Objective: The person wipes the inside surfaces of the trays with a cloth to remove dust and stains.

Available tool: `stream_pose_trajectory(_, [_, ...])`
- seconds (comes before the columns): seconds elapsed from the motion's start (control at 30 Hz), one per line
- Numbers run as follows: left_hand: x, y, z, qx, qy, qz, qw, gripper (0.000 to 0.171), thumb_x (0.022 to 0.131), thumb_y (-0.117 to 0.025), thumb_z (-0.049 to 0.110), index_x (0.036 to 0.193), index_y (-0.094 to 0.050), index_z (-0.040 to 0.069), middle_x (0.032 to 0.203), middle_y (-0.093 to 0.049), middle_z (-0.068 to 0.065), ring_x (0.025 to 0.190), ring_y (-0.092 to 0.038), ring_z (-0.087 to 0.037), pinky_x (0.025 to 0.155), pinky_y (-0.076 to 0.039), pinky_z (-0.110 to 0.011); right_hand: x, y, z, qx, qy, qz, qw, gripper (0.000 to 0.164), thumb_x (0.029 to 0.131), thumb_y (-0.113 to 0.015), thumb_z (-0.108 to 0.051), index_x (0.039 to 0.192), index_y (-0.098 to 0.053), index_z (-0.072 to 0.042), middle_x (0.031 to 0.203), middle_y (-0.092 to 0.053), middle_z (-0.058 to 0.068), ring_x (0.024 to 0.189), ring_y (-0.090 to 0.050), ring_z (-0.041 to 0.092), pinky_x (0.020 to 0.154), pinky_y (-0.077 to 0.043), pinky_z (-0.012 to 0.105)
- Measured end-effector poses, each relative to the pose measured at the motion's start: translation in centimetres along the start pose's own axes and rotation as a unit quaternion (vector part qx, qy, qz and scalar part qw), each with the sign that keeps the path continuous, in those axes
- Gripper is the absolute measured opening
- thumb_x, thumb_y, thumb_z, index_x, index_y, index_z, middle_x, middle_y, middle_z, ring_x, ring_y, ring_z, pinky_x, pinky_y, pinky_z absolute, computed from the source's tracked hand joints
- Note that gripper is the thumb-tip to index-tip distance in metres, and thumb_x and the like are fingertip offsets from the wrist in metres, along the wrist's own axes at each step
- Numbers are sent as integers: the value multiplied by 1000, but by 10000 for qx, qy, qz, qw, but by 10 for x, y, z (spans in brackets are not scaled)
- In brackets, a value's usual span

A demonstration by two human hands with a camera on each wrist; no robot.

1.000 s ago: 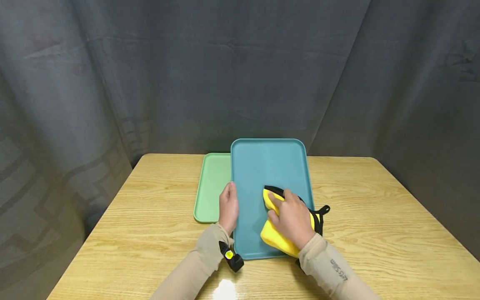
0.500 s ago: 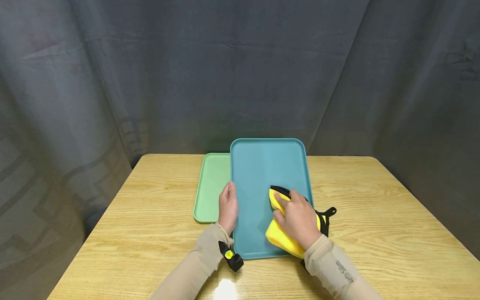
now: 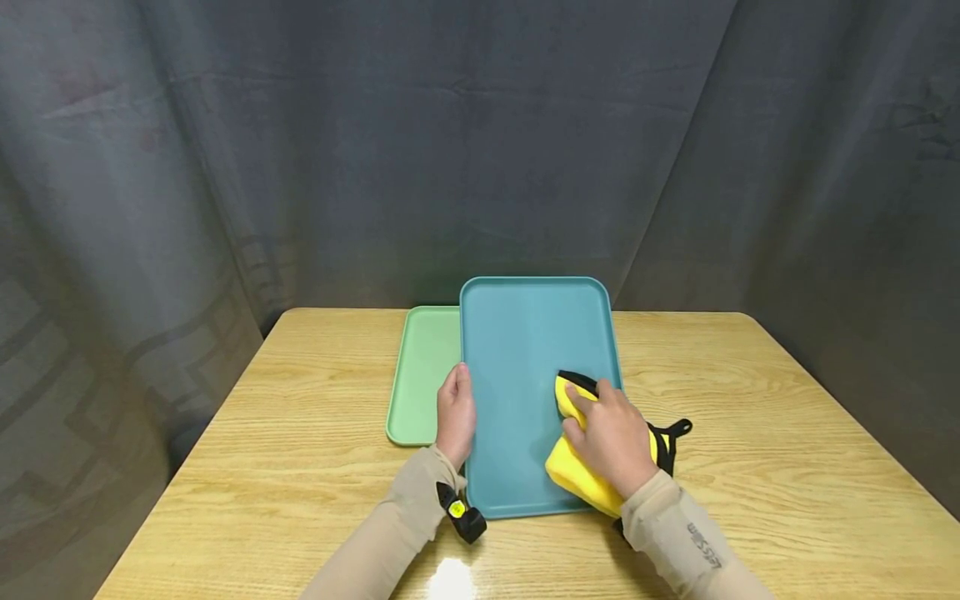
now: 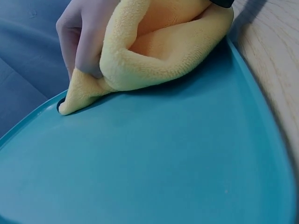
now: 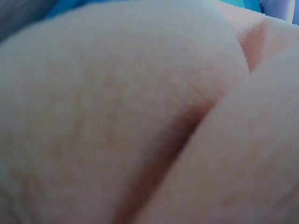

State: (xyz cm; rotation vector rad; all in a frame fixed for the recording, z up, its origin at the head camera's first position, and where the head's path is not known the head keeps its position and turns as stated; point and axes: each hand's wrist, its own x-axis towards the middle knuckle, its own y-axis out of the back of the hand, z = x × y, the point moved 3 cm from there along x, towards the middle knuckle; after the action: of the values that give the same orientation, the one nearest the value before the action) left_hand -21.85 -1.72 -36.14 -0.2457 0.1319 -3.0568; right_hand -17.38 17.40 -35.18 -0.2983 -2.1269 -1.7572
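A blue tray [image 3: 517, 375] is raised at its far end, tilted toward me in the head view. My left hand [image 3: 456, 417] grips its left rim, the fingers hidden behind it. My right hand [image 3: 611, 437] holds a yellow cloth [image 3: 581, 475] with black edging and a black hanging loop, bunched against the tray's right side. In the left wrist view the fingers of that hand press the cloth [image 4: 145, 70] onto the tray surface [image 4: 140, 158]. Blurred folds of the cloth [image 5: 93, 116] fill most of the right wrist view.
A green tray [image 3: 423, 375] lies on the wooden table [image 3: 322, 400] to the left, partly hidden behind the blue one. A dark grey curtain [image 3: 450, 150] hangs behind the table and along both sides.
My right hand has slid the cloth rightward across the blue tray toward its right rim. The left hand and the tray have hardly moved.
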Motion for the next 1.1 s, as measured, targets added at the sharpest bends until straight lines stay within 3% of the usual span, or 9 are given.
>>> stream_pose_trajectory(0.67, [-1,0,1,7,18,15,10000,36,104,-27,19,70,-30,11,63,-22,-1,58,-23,-14,62,-25,-26,-2,4,22,-27,-271,82,9996,39,80,-62,-19,118,-65,-9,86,-54,18,64,-47,25,51,-40,36])
stream_pose_trajectory(1.1, [2,1,0,46,-3,82,10000,36,104,-27,19,69,-30,11,63,-23,-1,57,-23,-14,61,-25,-26,-3,8,35,-23,-487,-24,9988,41,82,-59,-19,120,-63,-8,88,-53,20,63,-46,25,48,-36,34])
